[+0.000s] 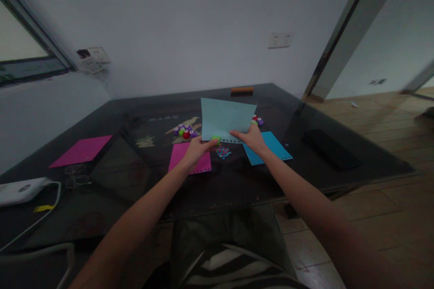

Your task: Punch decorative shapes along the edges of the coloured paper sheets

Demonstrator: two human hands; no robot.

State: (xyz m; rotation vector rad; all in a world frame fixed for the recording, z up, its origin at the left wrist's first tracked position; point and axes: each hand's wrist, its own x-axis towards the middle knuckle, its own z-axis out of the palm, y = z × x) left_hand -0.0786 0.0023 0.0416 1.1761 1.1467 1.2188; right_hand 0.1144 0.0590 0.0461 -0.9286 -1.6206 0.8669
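Note:
In my right hand (253, 139) is a pale blue sheet of paper (225, 117), held up off the table by its lower right, thumb on the near face. A row of small punched holes runs along its lower edge. My left hand (197, 150) is closed on a small green craft punch (216, 139) at that same edge, left of the holes. Below lies a little heap of pink and blue punched paper bits (223, 152). A pink sheet (176, 156) lies partly under my left hand, and a brighter blue sheet (267, 146) partly under my right wrist; both have holes along the near edge.
Several purple, red and green craft punches (185, 131) stand left of the paper, others (259, 121) behind it at right. Another pink sheet (83, 150) lies far left, near a white power strip (23, 191). A black case (330, 148) lies right, a brown roll (242, 91) by the wall.

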